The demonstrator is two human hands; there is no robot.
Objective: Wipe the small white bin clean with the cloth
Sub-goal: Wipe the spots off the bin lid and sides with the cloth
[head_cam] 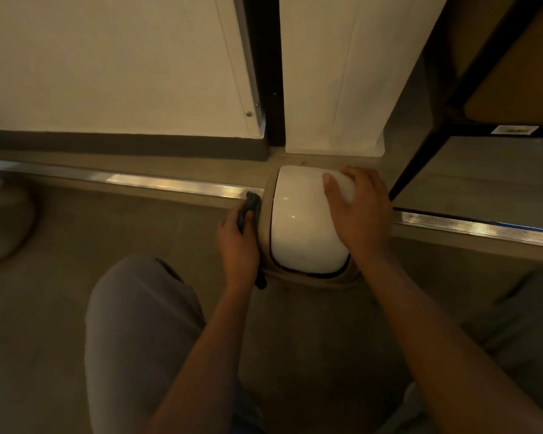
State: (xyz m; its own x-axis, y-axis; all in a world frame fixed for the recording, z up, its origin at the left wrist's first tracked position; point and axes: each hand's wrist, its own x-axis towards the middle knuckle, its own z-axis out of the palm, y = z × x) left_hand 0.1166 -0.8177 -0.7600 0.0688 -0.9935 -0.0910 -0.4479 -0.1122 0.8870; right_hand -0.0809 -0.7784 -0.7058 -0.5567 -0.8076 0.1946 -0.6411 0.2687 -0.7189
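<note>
knee cut off | cloth part-hidden, left hand | bin

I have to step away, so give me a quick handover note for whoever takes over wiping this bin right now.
Left hand: grip shut on the dark cloth, pressed to the left side of the small white bin.
Right hand: spread over the lid's far right corner, steadying the bin.
The bin stands on the floor beside the metal floor strip, between the person's knees.
Done: cannot tell what is already wiped.
Left: finish the left side, then lid, front and right side.
</note>
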